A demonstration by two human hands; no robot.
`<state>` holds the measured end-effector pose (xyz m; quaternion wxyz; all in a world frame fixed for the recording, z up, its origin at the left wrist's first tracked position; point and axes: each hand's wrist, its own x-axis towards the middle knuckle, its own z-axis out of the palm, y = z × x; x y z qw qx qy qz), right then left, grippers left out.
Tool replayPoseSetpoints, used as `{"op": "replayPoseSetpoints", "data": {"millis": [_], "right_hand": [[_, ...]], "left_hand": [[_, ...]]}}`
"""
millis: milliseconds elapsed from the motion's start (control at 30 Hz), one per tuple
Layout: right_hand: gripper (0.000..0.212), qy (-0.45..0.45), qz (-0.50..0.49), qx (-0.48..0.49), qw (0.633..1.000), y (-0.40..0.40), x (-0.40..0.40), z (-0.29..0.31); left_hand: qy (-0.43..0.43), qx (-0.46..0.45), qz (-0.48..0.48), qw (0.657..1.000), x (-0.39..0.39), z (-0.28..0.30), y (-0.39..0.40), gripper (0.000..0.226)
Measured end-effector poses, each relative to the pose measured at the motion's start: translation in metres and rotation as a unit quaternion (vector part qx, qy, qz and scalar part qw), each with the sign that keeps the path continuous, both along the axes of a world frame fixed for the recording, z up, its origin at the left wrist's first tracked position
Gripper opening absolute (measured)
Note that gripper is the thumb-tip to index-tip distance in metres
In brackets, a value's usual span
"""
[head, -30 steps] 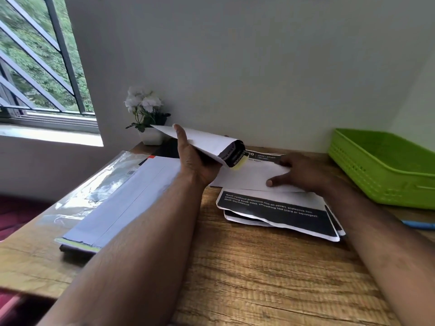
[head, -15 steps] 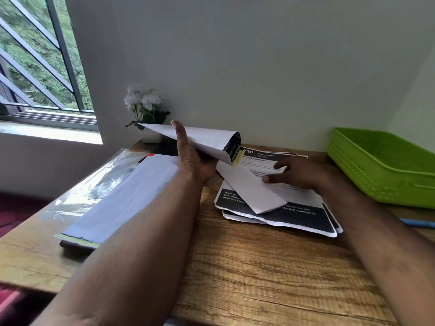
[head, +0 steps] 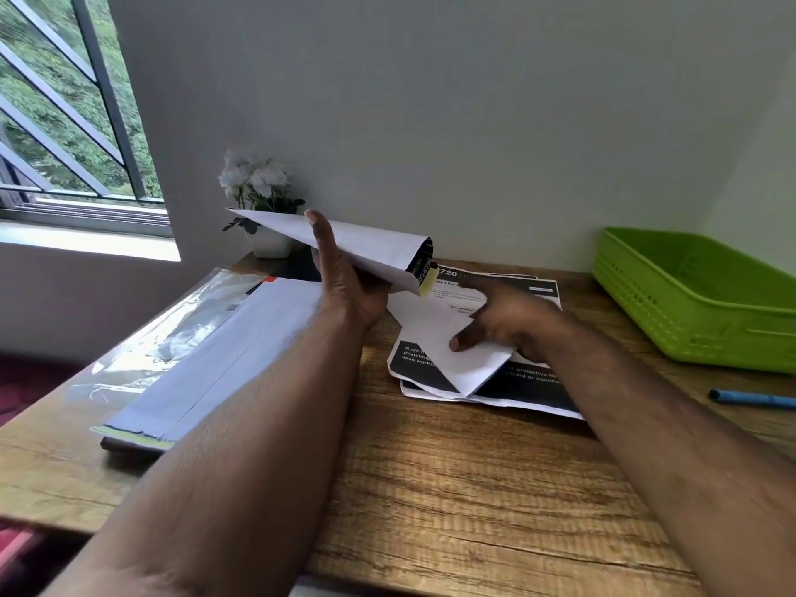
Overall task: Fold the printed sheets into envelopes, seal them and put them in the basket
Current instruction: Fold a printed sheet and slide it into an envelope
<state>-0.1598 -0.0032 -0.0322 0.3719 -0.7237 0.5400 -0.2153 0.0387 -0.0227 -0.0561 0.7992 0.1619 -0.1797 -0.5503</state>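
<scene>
Envelope (head: 370, 247) in left hand (head: 349, 286) open-mouthed, printed paper inside; basket (head: 706, 303) apart.

basket (head: 706, 303) right of sheets (head: 495, 381)

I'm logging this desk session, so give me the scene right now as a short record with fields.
left hand: holds white envelope raised, open end with printed sheet inside
right hand: grips folded sheet over stack of printed sheets
green basket: far right, nothing visible inside
envelope pack: left
blue pen: right edge
</scene>
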Motion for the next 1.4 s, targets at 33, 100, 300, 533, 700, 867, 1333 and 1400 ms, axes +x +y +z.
{"op": "replayPoseSetpoints", "data": {"millis": [33, 100, 300, 533, 700, 867, 1333, 1400], "right_hand": [[0.104, -0.05, -0.012, 0.02, 0.998, -0.003, -0.004, 0.0], [0.084, -0.137, -0.028, 0.012, 0.99, -0.008, -0.011, 0.004], [0.028, -0.013, -0.013, -0.552, 0.834, -0.018, -0.031, 0.005], [0.023, -0.075, 0.024, -0.571, 0.817, -0.026, -0.051, 0.003], [0.022, -0.062, 0.046, -0.557, 0.827, -0.03, -0.058, -0.001], [0.026, -0.031, 0.05, -0.566, 0.822, -0.033, -0.053, -0.004], [0.037, 0.16, 0.062, -0.611, 0.773, -0.027, -0.043, 0.0], [0.036, 0.174, 0.063, -0.614, 0.767, -0.02, -0.033, 0.002]], "left_hand": [[0.002, -0.005, -0.001, 1.0, 0.001, 0.001, 0.0, 0.117], [0.016, -0.013, 0.013, 1.0, 0.003, 0.001, 0.001, 0.118], [0.075, 0.018, 0.062, 0.995, 0.011, 0.002, 0.0, 0.117], [0.115, 0.002, 0.086, 0.99, 0.019, 0.007, 0.003, 0.115], [0.111, 0.031, 0.089, 0.989, 0.022, 0.005, 0.002, 0.114], [0.107, 0.044, 0.097, 0.989, 0.016, 0.007, 0.005, 0.119], [0.054, 0.064, 0.13, 0.988, 0.003, 0.015, 0.016, 0.072], [0.044, 0.056, 0.126, 0.989, -0.002, 0.014, 0.016, 0.074]]}}
